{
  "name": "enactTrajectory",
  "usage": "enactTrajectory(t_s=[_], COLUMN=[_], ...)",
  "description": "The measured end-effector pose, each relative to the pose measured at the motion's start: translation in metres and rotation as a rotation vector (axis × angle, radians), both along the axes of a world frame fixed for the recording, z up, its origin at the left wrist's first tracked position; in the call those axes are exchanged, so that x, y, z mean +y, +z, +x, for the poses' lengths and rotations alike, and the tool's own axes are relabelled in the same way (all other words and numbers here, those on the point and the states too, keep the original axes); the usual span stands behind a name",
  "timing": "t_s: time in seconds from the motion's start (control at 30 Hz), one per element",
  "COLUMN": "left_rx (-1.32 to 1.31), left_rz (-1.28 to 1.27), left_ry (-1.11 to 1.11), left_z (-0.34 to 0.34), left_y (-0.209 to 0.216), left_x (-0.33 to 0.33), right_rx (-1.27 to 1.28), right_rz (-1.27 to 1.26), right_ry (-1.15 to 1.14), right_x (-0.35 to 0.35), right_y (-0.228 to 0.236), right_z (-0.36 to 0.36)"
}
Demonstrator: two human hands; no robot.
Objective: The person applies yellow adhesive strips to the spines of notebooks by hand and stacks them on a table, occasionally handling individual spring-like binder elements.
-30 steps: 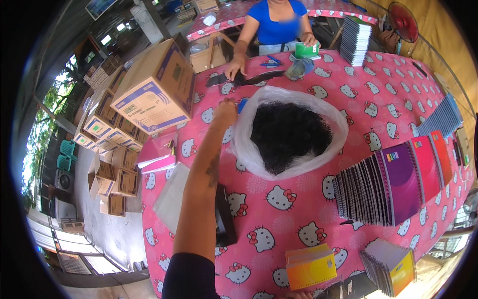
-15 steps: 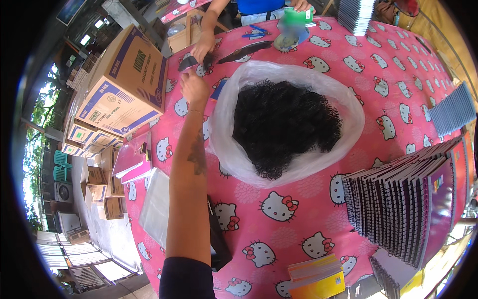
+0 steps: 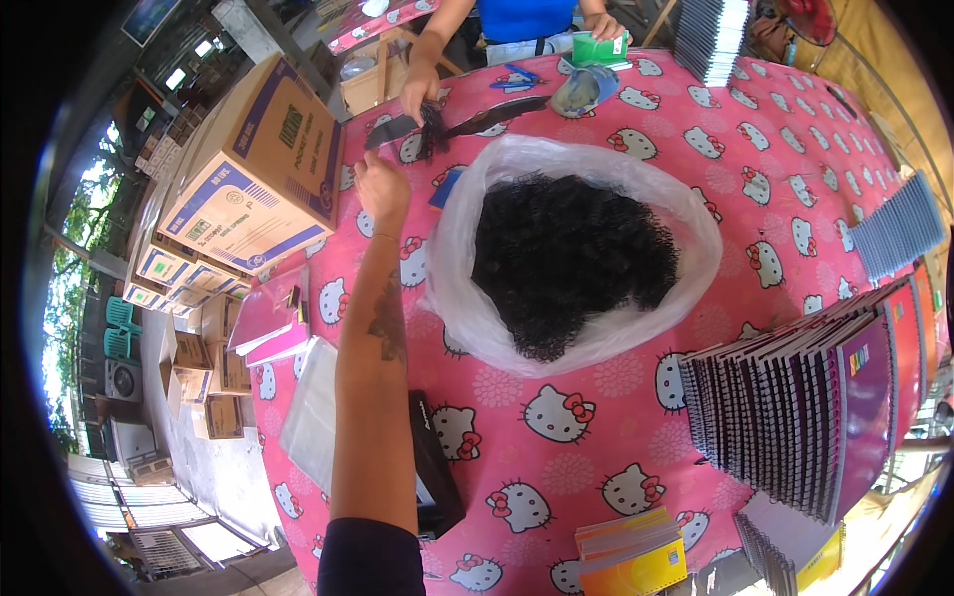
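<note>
My left hand (image 3: pixel 382 191) reaches far out over the table's left side, fingers drawn together in a pinch. Its fingertips meet the near end of a dark flat strip (image 3: pixel 390 131); whether they grip it is too small to tell. Just beyond, a co-worker's hand (image 3: pixel 420 91) holds a bunch of black coils (image 3: pixel 432 131) that hangs down beside the strip. To the right of my forearm stands an open clear plastic bag (image 3: pixel 701 253), filled with a heap of black spiral coils (image 3: pixel 571 253). My right hand is out of view.
A large carton (image 3: pixel 258 164) flanks my arm on the left. Pink folders (image 3: pixel 268 313), a plastic sleeve (image 3: pixel 310 412) and a black case (image 3: pixel 434 472) lie nearer. Spiral notebooks (image 3: pixel 785 397) are stacked at right, yellow booklets (image 3: pixel 633 556) at the front edge. A cap-like item (image 3: pixel 584 91) lies far off.
My left hand has drawn slightly back toward me. The co-worker's hand has shifted right and lifted the black coils, which now hang in a bunch. The view has shifted a little.
</note>
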State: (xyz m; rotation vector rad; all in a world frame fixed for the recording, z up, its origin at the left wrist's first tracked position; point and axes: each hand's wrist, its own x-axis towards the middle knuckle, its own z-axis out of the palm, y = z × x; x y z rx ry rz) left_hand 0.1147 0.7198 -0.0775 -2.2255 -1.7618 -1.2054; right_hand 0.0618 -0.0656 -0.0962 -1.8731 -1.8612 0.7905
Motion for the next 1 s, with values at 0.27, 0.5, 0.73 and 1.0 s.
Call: enactTrajectory(t_s=[0.27,0.5,0.73,1.0], left_rx=[0.01,0.039,0.002,-0.049], left_rz=[-0.005,0.012,-0.031,-0.139], left_ry=[-0.048,-0.032,0.038,0.08], left_z=[0.003,-0.01,-0.013,0.013], left_y=[-0.012,-0.032,-0.059,-0.037], left_x=[-0.006,-0.008,-0.022,-0.022], right_rx=[-0.001,0.002,0.004,0.01], right_rz=[-0.001,0.004,0.0,-0.009], right_ry=[-0.005,-0.019,-0.037,-0.047], right_x=[0.0,-0.001,0.0,-0.002], right_y=[-0.001,-0.002,-0.001,0.0], right_z=[0.001,-0.002,-0.006,-0.011])
